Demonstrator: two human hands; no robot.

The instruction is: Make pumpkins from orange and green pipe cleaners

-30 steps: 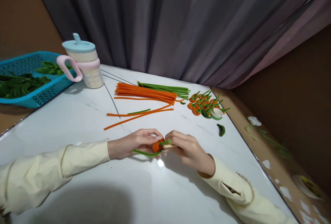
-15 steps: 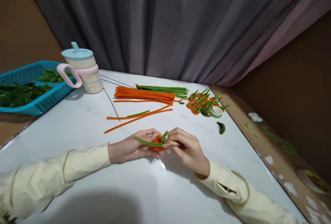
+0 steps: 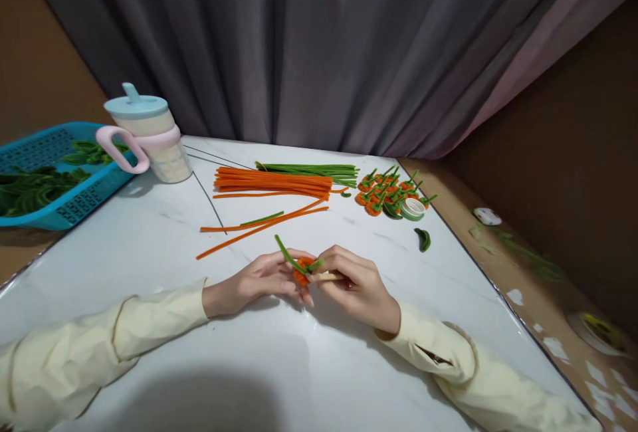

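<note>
1. Two hands meet low over the white marble worktop point(image 3: 279, 365), both yours, in pale yellow sleeves.
2. Your left hand point(image 3: 259, 279) lies with its fingers closed around a small orange coil point(image 3: 301, 274) of pipe cleaner, pinching it from the left.
3. Your right hand point(image 3: 356, 282) pinches a short wooden stick point(image 3: 326, 276) that runs into the coil, fingertips touching those of the left hand.
4. A green pipe cleaner point(image 3: 286, 254) rises from the coil, tilted up and to the left, with a short green end poking out on the coil's right side.
5. Just beyond your hands, two loose orange pipe cleaners point(image 3: 249, 227) lie crossed on the worktop, with a short green piece point(image 3: 262, 219) between them.
6. A small curled green piece point(image 3: 423, 239) lies alone to the right, near the worktop's edge.
7. Farther back, a bundle of orange pipe cleaners point(image 3: 272, 181) lies beside a bundle of green ones point(image 3: 309, 169), touching along their length.
8. To their right sits a heap of finished orange coils with green stems point(image 3: 381, 189), and a roll of tape point(image 3: 413, 209) rests against it.
9. At the far left, a lidded cup with a pink handle point(image 3: 147, 136) stands next to a blue basket point(image 3: 80, 193) of green pieces.
10. A grey curtain point(image 3: 319, 46) hangs behind it all.
</note>
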